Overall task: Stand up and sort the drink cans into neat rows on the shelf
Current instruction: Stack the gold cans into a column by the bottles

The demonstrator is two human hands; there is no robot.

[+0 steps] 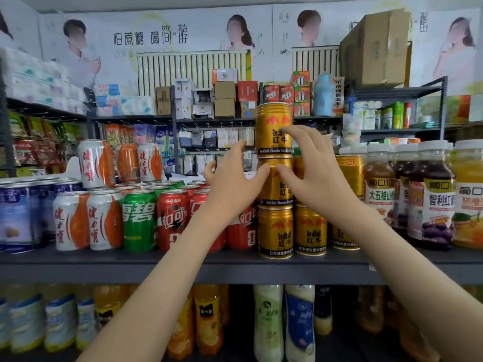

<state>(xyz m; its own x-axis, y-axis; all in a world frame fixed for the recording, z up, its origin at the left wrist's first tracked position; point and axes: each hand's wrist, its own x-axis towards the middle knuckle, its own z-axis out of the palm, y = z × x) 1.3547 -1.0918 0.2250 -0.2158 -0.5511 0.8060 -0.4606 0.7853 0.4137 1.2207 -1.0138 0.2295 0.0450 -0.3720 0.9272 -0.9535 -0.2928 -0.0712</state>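
Observation:
Three gold Red Bull cans stand stacked at the front of the grey shelf (pixel 78 259): the top can (pixel 271 118), the middle can (pixel 274 190) and the bottom can (pixel 275 232). My left hand (pixel 232 180) is at the stack's left with fingers spread, its thumb tip against the middle can. On the stack's right is my right hand (pixel 315 176), thumb on the middle can and fingertips touching the front of the top can. Neither hand curls round a can. More gold cans (pixel 311 231) stand to the right.
Left of the stack stand red cola cans (pixel 172 218), a green Sprite can (pixel 139 220), white-and-orange cans (pixel 88 220) with three more on top (pixel 96 163), and blue tins (pixel 18 212). Juice bottles (pixel 431 202) fill the right. Bottles line the lower shelf.

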